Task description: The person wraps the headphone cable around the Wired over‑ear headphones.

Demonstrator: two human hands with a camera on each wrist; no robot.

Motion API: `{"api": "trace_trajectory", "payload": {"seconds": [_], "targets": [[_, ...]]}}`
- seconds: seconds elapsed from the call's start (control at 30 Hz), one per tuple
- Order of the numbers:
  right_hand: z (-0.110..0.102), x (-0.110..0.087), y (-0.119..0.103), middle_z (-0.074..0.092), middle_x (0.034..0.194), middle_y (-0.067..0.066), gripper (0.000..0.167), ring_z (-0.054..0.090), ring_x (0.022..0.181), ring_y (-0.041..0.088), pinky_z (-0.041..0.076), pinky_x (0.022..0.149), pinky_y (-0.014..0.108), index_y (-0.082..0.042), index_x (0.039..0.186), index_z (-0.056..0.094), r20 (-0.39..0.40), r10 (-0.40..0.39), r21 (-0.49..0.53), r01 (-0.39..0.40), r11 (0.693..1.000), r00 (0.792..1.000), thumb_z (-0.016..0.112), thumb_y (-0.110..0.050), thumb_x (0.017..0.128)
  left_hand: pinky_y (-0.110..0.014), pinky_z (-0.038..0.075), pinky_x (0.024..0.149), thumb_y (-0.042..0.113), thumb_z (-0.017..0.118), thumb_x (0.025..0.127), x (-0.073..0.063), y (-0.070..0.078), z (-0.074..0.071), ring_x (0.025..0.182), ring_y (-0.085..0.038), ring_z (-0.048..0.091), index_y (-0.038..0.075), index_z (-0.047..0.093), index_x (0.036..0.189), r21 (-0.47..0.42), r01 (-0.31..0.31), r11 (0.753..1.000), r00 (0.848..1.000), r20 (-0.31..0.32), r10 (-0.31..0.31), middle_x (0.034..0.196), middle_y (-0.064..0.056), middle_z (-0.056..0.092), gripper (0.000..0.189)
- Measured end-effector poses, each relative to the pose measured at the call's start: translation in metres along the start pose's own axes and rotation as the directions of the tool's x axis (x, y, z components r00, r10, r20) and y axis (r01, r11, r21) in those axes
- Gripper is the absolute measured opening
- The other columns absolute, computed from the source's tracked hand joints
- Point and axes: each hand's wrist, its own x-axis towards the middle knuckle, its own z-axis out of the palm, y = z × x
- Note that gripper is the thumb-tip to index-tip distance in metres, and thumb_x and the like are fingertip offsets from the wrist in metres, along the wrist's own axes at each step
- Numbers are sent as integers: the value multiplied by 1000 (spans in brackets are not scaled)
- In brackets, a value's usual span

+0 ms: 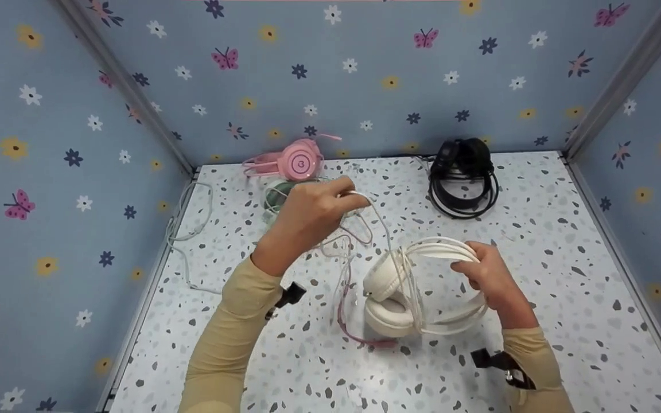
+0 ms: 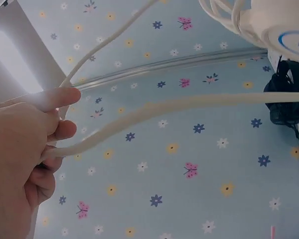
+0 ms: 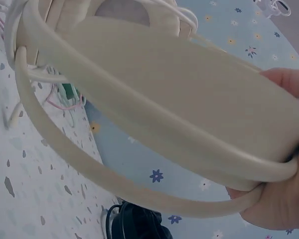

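Note:
My right hand grips the headband of the white headphones, thumb on one side and fingers on the other. Loops of white cable run along the headband and around the ear cups; in the right wrist view the cable passes under the fingers. Raised to the left, my left hand pinches a length of the white cable, which runs down to the ear cups. In the left wrist view, cable strands stretch away from the fingers of the left hand.
Pink headphones lie at the back wall, with green headphones partly hidden behind my left hand. Black headphones stand back right. A pale cable trails along the left edge, and a pink cable lies beside the white ear cups.

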Motion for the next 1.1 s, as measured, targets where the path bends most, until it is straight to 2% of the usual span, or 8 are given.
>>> {"api": "trace_trajectory", "payload": {"seconds": [0.1,0.23,0.37,0.57,0.73,0.83,0.97,1.1], "targets": [[-3,1,3,36,55,-5,12,21,40,9,17,37,27,5,93,59,146,-54,102,39,994,988,56,10,82,-27,30,43,-10,55,90,4,-23,5,52,-13,35,17,73,95,-20,43,999,999,25,-43,79,-3,55,33],[-8,1,10,29,54,-1,18,14,40,16,12,38,33,5,101,60,330,-156,269,66,961,931,54,9,85,-29,33,48,-17,48,85,2,-50,25,54,-17,41,14,72,94,-117,129,985,991,42,-125,86,-5,59,41],[-9,3,13,23,54,6,25,13,40,18,11,36,33,4,107,59,439,-259,414,62,908,860,48,11,86,-31,42,61,-9,44,95,-11,-66,53,65,-18,50,11,70,92,-282,281,917,959,130,-253,86,-4,60,33],[-13,10,8,24,58,4,37,17,41,13,14,37,28,5,115,57,516,-415,644,-20,765,750,36,16,86,-35,46,83,-7,37,99,-40,-74,106,89,-17,58,3,65,90,-578,501,644,865,352,-357,92,-5,63,32],[-19,19,0,24,62,3,37,20,44,10,16,42,24,8,120,55,495,-524,770,-71,634,693,33,13,90,-33,42,69,-9,36,99,-65,-64,141,72,-17,47,-5,61,90,-694,548,467,835,424,-350,83,-12,56,27],[-22,23,-3,23,62,3,29,20,45,10,16,44,24,7,112,55,443,-547,817,-70,572,710,35,11,92,-29,36,59,-10,34,99,-75,-52,152,63,-16,38,-12,57,93,-723,578,379,813,472,-340,76,-17,47,24],[-24,23,-6,21,60,3,22,19,45,11,15,44,25,5,103,54,358,-538,841,-12,541,763,36,11,92,-25,38,56,-5,34,102,-82,-26,150,62,-13,41,-12,54,97,-723,654,223,749,575,-329,76,-12,47,22],[-27,21,-9,19,59,3,26,17,43,12,15,42,25,8,105,56,256,-538,826,107,553,803,35,13,91,-30,48,80,8,42,104,-91,3,155,91,-13,58,0,57,123,-734,672,100,716,609,-341,106,-5,62,25]]}}
